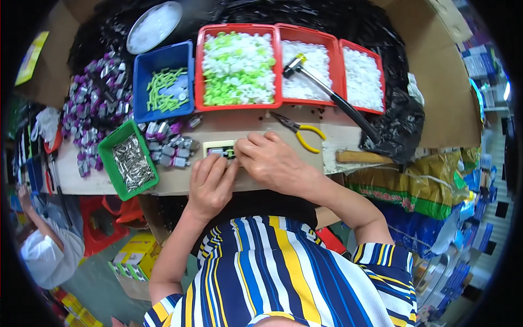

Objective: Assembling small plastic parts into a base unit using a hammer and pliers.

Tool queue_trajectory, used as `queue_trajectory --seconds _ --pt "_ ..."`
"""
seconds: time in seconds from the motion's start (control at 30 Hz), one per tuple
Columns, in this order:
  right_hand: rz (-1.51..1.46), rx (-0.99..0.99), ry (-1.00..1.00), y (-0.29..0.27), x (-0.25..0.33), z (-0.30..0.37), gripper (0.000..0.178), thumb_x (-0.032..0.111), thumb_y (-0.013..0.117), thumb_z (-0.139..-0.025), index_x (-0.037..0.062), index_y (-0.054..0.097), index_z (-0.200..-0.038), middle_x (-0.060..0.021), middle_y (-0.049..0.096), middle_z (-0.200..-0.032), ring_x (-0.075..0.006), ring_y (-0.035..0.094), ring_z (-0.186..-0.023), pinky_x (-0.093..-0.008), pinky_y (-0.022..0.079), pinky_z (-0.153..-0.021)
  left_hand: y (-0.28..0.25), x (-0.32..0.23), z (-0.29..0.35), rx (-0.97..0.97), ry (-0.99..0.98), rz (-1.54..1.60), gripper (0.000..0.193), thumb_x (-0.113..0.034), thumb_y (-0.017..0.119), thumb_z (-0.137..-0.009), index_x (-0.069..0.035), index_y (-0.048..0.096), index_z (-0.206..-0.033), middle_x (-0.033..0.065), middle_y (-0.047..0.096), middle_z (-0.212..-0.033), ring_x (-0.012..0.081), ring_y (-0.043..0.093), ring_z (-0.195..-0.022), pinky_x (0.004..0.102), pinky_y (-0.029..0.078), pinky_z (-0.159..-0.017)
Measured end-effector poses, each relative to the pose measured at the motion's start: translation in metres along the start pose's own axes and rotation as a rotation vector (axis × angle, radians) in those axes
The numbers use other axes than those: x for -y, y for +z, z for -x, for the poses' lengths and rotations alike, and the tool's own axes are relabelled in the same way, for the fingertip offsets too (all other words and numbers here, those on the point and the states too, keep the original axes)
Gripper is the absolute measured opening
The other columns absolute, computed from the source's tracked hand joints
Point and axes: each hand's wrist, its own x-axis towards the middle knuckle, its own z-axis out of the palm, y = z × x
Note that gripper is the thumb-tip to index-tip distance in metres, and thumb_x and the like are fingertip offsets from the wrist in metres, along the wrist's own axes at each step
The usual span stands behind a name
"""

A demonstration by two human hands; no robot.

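A small cream block [209, 146] with a dark recess lies on the worktable, with a silvery piece and a bright green piece in it. My left hand [211, 184] is at its near side, fingertips pinched together by the green piece. From the right, my right hand [272, 163] meets it with its fingers curled at the block's right end. What either hand pinches is hidden by the fingers. Left of the block lie several silver and purple parts [173, 150], beside a green bin [107, 163] of small metal pins.
Behind my hands stand a blue bin [143, 111] with green sticks and red bins [239, 107] of green and white plastic pieces. A hammer [348, 108] leans across the red bins. Yellow-handled pliers [311, 137] and a wooden stick [362, 157] lie right. A person [52, 245] is far left.
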Motion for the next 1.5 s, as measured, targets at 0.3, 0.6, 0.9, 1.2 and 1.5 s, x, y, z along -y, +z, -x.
queue_trajectory --seconds 0.3,0.6,0.9,1.2,1.5 --pt "-0.055 -0.410 0.249 -0.032 -0.032 0.039 0.025 0.002 0.064 -0.078 0.0041 0.068 -0.103 -0.0101 0.064 -0.094 -0.0262 0.064 -0.086 -0.0373 0.046 -0.071 -0.005 -0.006 -0.011 0.010 -0.014 0.037 0.030 -0.003 0.077 -0.075 -0.002 0.070 -0.104 0.0097 0.060 -0.099 0.0297 0.059 -0.099 0.0413 0.047 -0.080" --pt "0.140 -0.296 0.711 -0.105 -0.156 0.079 0.012 0.003 0.066 -0.086 -0.0009 0.070 -0.097 -0.0155 0.068 -0.092 -0.0310 0.068 -0.081 -0.0370 0.053 -0.074 -0.080 0.034 -0.006 -0.102 -0.344 -0.149 0.029 0.004 0.075 -0.076 -0.002 0.071 -0.104 0.0116 0.063 -0.096 0.0315 0.060 -0.096 0.0416 0.049 -0.082" --pt "0.323 -0.160 0.703 -0.088 -0.199 0.061 0.014 0.005 0.070 -0.083 -0.0003 0.072 -0.096 -0.0145 0.066 -0.100 -0.0325 0.067 -0.091 -0.0399 0.053 -0.080 -0.106 0.095 0.013 0.134 -0.582 -0.241 0.017 -0.002 0.071 -0.080 0.003 0.068 -0.096 0.0154 0.062 -0.095 0.0327 0.056 -0.092 0.0408 0.045 -0.083" --pt "0.304 -0.215 0.687 -0.086 -0.206 0.067 0.011 0.003 0.070 -0.081 -0.0016 0.071 -0.091 -0.0138 0.061 -0.099 -0.0312 0.065 -0.091 -0.0393 0.053 -0.079 -0.106 0.102 0.006 0.141 -0.634 -0.148 0.008 -0.001 0.071 -0.078 0.005 0.067 -0.083 0.0137 0.061 -0.085 0.0305 0.056 -0.085 0.0388 0.045 -0.077" --pt "0.340 -0.232 0.631 -0.086 -0.214 0.079 0.008 0.004 0.070 -0.080 -0.0016 0.068 -0.087 -0.0129 0.060 -0.099 -0.0286 0.065 -0.093 -0.0381 0.053 -0.079 -0.103 0.103 0.003 0.140 -0.620 -0.176 0.006 0.000 0.070 -0.079 0.005 0.067 -0.082 0.0142 0.061 -0.084 0.0297 0.056 -0.084 0.0387 0.045 -0.076"
